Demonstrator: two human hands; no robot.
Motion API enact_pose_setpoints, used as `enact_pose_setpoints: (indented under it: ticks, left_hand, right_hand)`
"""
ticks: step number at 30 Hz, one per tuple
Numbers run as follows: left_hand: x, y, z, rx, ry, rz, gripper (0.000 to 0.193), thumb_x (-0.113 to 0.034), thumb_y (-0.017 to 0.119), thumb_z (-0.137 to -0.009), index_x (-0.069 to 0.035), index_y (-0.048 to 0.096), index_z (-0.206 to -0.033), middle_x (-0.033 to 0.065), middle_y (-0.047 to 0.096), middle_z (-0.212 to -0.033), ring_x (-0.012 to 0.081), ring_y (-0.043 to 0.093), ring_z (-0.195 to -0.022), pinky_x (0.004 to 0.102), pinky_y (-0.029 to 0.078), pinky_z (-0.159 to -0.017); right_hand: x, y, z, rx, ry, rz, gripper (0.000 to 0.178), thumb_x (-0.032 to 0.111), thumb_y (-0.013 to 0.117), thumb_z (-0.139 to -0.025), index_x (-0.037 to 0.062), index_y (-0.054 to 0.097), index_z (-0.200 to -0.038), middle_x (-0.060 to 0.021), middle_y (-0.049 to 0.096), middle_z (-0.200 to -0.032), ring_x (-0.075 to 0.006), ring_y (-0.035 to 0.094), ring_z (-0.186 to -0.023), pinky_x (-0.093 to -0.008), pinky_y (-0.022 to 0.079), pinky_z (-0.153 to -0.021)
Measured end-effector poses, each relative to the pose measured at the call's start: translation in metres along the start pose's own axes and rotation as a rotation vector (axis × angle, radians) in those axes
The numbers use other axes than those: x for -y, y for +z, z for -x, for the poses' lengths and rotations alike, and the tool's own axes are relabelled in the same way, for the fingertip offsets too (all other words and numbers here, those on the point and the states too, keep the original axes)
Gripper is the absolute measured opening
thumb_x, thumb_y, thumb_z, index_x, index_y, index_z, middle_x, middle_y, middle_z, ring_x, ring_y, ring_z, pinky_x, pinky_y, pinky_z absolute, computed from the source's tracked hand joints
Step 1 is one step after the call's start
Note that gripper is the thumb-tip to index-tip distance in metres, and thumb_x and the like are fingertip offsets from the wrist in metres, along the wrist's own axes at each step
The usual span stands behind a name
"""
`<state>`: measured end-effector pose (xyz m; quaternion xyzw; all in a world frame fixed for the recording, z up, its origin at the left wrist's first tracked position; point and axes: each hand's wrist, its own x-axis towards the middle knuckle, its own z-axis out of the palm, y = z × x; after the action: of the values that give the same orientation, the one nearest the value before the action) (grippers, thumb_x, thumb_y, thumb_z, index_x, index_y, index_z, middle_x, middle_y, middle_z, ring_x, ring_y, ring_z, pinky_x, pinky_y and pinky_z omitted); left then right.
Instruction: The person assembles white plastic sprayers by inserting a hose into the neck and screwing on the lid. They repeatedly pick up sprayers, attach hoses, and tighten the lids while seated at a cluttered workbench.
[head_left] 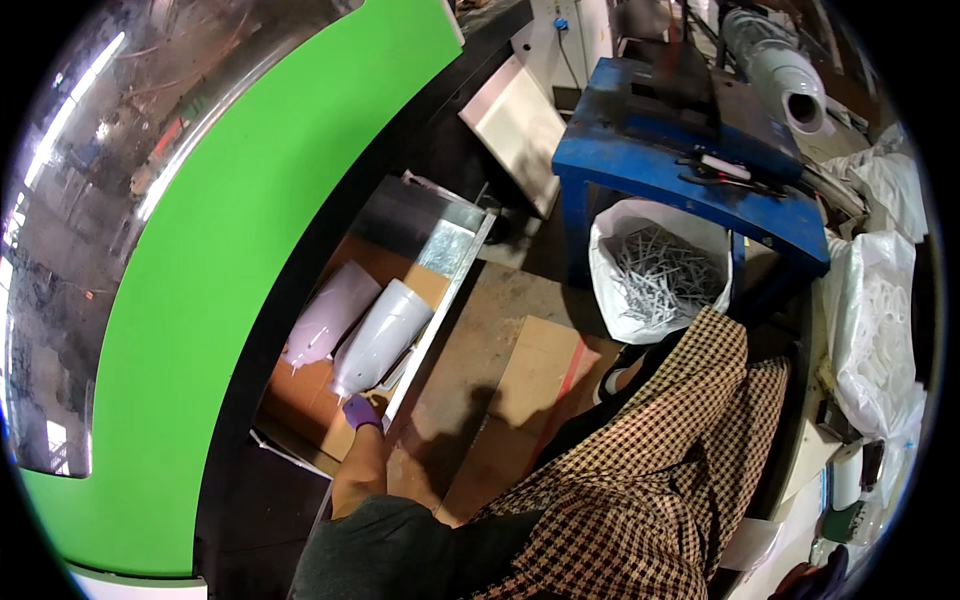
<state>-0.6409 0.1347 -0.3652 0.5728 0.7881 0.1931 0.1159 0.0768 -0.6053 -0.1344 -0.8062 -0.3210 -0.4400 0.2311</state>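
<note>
Two hollow moulded plastic parts, shaped like large bottles with a narrow tip, lie side by side in a cardboard-lined tray point(452, 300). The left one is a pale pink part point(333, 312); the right one is a light grey part point(388, 335). My left hand point(363, 412), in a purple glove, is closed at the narrow lower tip of the grey part. Its fingertips are partly hidden. My right hand point(822, 580), in a dark purple glove, shows only in part at the lower right rim, near a white surface with bottles; its fingers are not clear.
A large green machine panel point(200, 270) curves along the left. Ahead stands a blue metal table point(640, 165) with pliers point(725, 178) on it. Beside it is a white sack point(605, 265) of thin grey scraps. Flat cardboard point(520, 390) lies on the floor. White bags point(875, 310) stand at right.
</note>
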Motion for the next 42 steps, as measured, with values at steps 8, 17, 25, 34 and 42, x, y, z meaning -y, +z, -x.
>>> enact_pose_setpoints:
  ticks: [8, 17, 25, 34, 42]
  left_hand:
    - [0.040, -0.015, -0.033, 0.367, -0.746, 1.404, 0.072, -0.086, 0.037, -0.083, -0.032, 0.059, -0.125, -0.0004, 0.059, -0.120, 0.0277, 0.048, -0.089, 0.0466, 0.043, -0.067]
    - [-0.079, -0.011, -0.080, 0.032, -0.424, 1.457, 0.066, -0.057, 0.059, -0.094, -0.007, 0.058, -0.138, 0.0103, 0.064, -0.134, 0.0301, 0.064, -0.114, 0.0470, 0.056, -0.087]
    - [-0.294, -0.110, -0.019, -0.254, 0.923, 0.793, 0.049, -0.010, 0.087, -0.073, -0.002, 0.062, -0.115, 0.0099, 0.059, -0.126, 0.0246, 0.061, -0.107, 0.0378, 0.052, -0.091]
    - [-0.494, -0.120, 0.262, 0.422, 1.527, 0.674, 0.062, -0.029, 0.089, -0.067, -0.006, 0.061, -0.118, 0.0140, 0.065, -0.116, 0.0366, 0.063, -0.105, 0.0478, 0.048, -0.093]
    - [-0.503, -0.110, 0.298, 0.291, 1.800, 0.590, 0.069, -0.032, 0.084, -0.065, -0.010, 0.062, -0.127, 0.0064, 0.068, -0.124, 0.0292, 0.063, -0.116, 0.0473, 0.042, -0.107]
  right_hand:
    - [0.160, 0.054, -0.103, 0.427, -0.511, 0.007, 0.034, -0.005, 0.062, -0.087, 0.0021, 0.070, -0.119, -0.0167, 0.067, -0.119, -0.0372, 0.065, -0.111, -0.0482, 0.052, -0.096]
    - [0.237, 0.068, -0.132, 0.464, -0.430, -0.180, 0.033, 0.002, 0.070, -0.070, 0.0067, 0.074, -0.102, -0.0124, 0.068, -0.098, -0.0329, 0.066, -0.087, -0.0437, 0.052, -0.074]
    - [0.294, 0.102, -0.151, 0.499, -0.509, -0.418, 0.029, 0.009, 0.071, -0.073, 0.0141, 0.073, -0.102, -0.0043, 0.068, -0.094, -0.0246, 0.068, -0.087, -0.0383, 0.054, -0.072]
    - [0.395, 0.141, -0.129, 0.469, -0.346, -0.853, 0.047, 0.028, 0.077, -0.085, 0.0170, 0.066, -0.129, -0.0110, 0.064, -0.131, -0.0241, 0.071, -0.083, -0.0345, 0.059, -0.067]
    - [0.395, 0.157, -0.102, 0.655, -0.147, -0.692, 0.068, 0.025, 0.080, -0.075, 0.0189, 0.054, -0.137, -0.0085, 0.062, -0.121, -0.0265, 0.071, -0.084, -0.0380, 0.058, -0.066]
